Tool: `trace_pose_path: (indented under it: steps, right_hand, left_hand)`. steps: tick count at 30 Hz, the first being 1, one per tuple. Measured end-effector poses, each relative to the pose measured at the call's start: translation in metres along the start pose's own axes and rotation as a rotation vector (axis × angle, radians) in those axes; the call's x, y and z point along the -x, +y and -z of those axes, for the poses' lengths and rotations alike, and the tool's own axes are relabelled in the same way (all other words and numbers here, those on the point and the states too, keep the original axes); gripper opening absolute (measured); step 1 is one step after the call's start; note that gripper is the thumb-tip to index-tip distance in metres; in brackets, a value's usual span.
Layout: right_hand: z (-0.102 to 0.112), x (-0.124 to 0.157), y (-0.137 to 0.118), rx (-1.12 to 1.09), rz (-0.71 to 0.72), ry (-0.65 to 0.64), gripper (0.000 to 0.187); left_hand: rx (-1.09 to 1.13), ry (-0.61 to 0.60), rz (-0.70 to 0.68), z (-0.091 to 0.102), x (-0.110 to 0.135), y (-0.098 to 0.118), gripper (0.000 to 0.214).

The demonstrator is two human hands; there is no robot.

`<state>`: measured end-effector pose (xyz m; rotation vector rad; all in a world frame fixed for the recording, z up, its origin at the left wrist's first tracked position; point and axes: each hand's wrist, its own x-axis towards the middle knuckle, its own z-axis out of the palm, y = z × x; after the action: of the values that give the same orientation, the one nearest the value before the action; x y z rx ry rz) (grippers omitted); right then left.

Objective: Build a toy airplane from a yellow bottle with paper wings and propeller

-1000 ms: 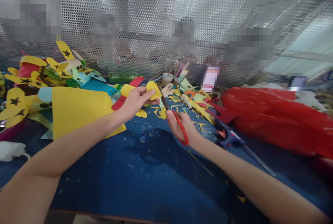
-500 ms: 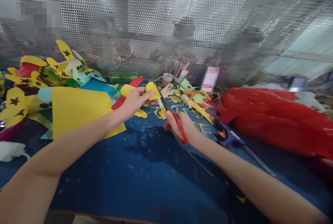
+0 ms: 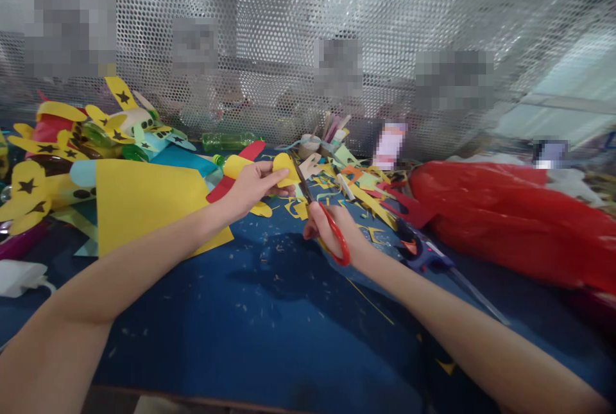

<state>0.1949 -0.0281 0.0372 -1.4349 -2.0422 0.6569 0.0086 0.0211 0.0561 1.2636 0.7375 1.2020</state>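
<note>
A small yellow paper piece (image 3: 283, 167) with a rounded top is pinched in my left hand (image 3: 257, 188), thumb on its face. My right hand (image 3: 337, 229) grips red-handled scissors (image 3: 341, 241), its fingers in the loops. Their dark blades lie along the right edge of the yellow piece; whether they are fully closed I cannot tell. Under my left forearm lies a large yellow sheet (image 3: 149, 199). Just behind my left hand are a red paper shape (image 3: 253, 150) and a rolled yellow piece.
Bottle-and-paper figures (image 3: 52, 144) with star marks crowd the left. A green bottle (image 3: 231, 142) lies at the back. Yellow scraps (image 3: 375, 202) spread beyond my right hand, beside a purple glue gun (image 3: 428, 257) and a red plastic bag (image 3: 510, 221). A white adapter (image 3: 22, 278) sits at left.
The yellow piece and my left hand have shifted slightly right. The scissors have tilted a little, their handle moving slightly right. Other things on the table stay put.
</note>
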Motion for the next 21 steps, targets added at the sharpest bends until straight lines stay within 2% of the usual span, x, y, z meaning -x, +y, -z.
trace_pose_path:
  steps: [7, 12, 16, 21]
  right_hand:
    - [0.000, 0.000, 0.000, 0.015, 0.014, 0.009, 0.071]
    - [-0.003, 0.000, 0.000, 0.052, -0.043, 0.051, 0.063]
    - [-0.002, -0.005, 0.003, 0.195, -0.041, 0.101, 0.064]
    - [0.009, -0.019, 0.016, 0.442, -0.141, 0.133, 0.061]
  left_hand:
    - [-0.005, -0.026, 0.012, 0.000, 0.002, -0.002, 0.015]
    - [0.000, -0.040, 0.020, 0.000, 0.002, -0.004, 0.017]
    - [-0.004, -0.062, 0.048, 0.002, 0.000, -0.007, 0.015]
    - [-0.036, -0.074, 0.147, 0.003, -0.002, -0.009, 0.011]
